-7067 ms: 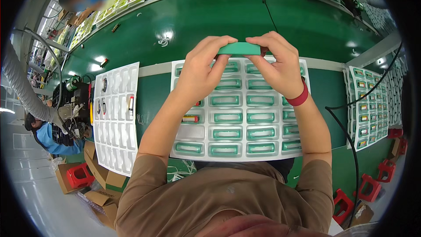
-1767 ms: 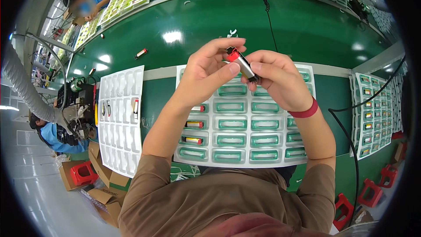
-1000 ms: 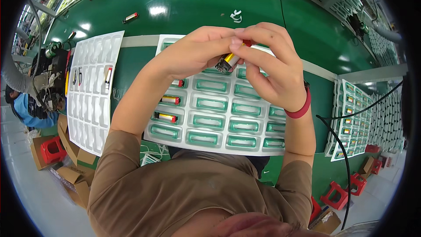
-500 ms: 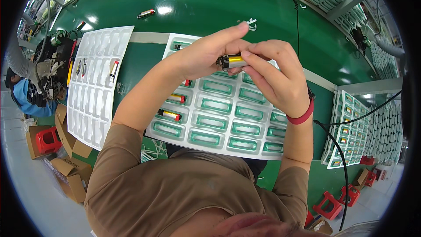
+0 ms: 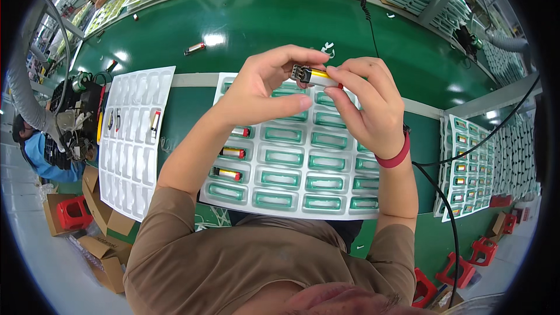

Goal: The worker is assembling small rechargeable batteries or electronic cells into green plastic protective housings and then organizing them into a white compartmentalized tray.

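Note:
My right hand (image 5: 370, 102) pinches a small silver battery unit (image 5: 324, 77) between thumb and fingertips. The unit has a yellow stripe, a black end piece and a bit of red at the pinched end. Its black end points left, toward my left hand (image 5: 262, 84), whose thumb and forefinger are spread around that end; some left fingers are partly hidden behind it. Below both hands lies a white moulded tray (image 5: 248, 198) with green-rimmed clear pieces in its pockets. Similar battery units (image 5: 227, 174) with red ends sit in its left column.
At left lies another white tray (image 5: 125, 157) holding a few parts. One loose battery unit (image 5: 195, 49) rests on the green bench (image 5: 251, 29). Filled trays (image 5: 466, 163) stand at right beside a hanging black cable (image 5: 446, 189). Co-workers (image 5: 49, 154) appear at the left.
My left thumb and fingers have opened apart around the battery unit's black end, which shows more now. My right hand keeps its pinch. The whole view has shifted, showing more of the far bench.

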